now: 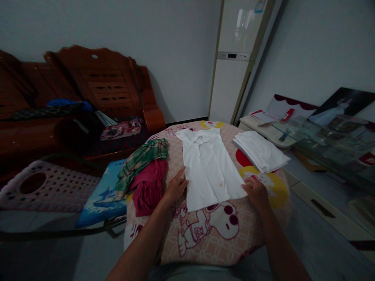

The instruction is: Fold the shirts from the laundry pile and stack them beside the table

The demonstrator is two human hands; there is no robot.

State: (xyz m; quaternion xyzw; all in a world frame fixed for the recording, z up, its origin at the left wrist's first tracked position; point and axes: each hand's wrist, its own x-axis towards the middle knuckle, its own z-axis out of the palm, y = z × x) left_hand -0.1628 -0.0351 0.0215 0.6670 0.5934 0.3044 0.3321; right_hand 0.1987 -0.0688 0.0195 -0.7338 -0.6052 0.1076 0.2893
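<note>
White shirt lies flat mid-desk, collar far, hem near. Sides look already turned in to a narrow strip; no crosswise fold yet.

Left hand: open, fingers flat at the shirt's left edge. Right hand: curled over the near right corner; pinch or rest, cannot tell.

Folded white stack far right reads as done. Plaid cloth and magenta garment lie crumpled left, apparently unfolded.

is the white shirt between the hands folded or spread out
Partly folded: the white shirt lies flat as a narrow strip, sides tucked in, collar at the far end, at full length.
</note>
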